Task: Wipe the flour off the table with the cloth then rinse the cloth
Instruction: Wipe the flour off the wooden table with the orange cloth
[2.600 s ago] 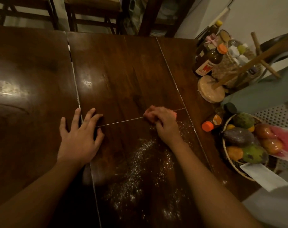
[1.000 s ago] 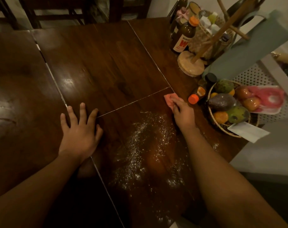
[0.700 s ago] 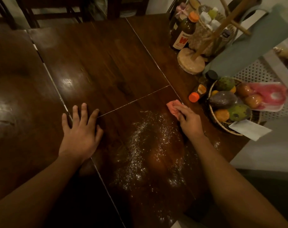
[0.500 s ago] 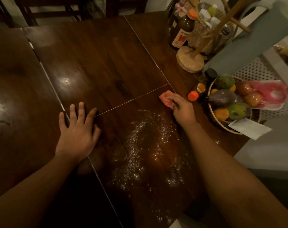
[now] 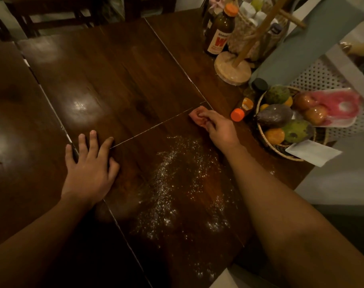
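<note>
Lays the left hand point(image 5: 89, 169) flat on the dark wooden table point(image 5: 125, 80), just left of the flour point(image 5: 177, 183), palm down, fingers straight and spread, gripping nothing. Pinches a small pink cloth point(image 5: 196, 117) with the right hand point(image 5: 220, 132), fingers curled over it, thumb out of sight. Presses it to the tabletop just past the flour's far right edge, on the pale seam crossing the boards, bunched and half covered by the fingers. Between the 2 forearms, flour in scattered white specks, down to the near table edge. Right of the flour, close to the cloth hand, a small bottle point(image 5: 242, 110) with an orange cap, tipped toward the flour. Farther right of the flour, a woven basket point(image 5: 261, 135) heaped with fruit in green, purple, orange and red, with a pink-and-white tray point(image 5: 339, 109) across the top and a white paper point(image 5: 313, 151) at the near rim. Beyond the flour to the far right, 1 upright brown bottle point(image 5: 220, 32) with an orange cap and red-lettered label, just beside a round wooden stand base point(image 5: 233, 69).
</note>
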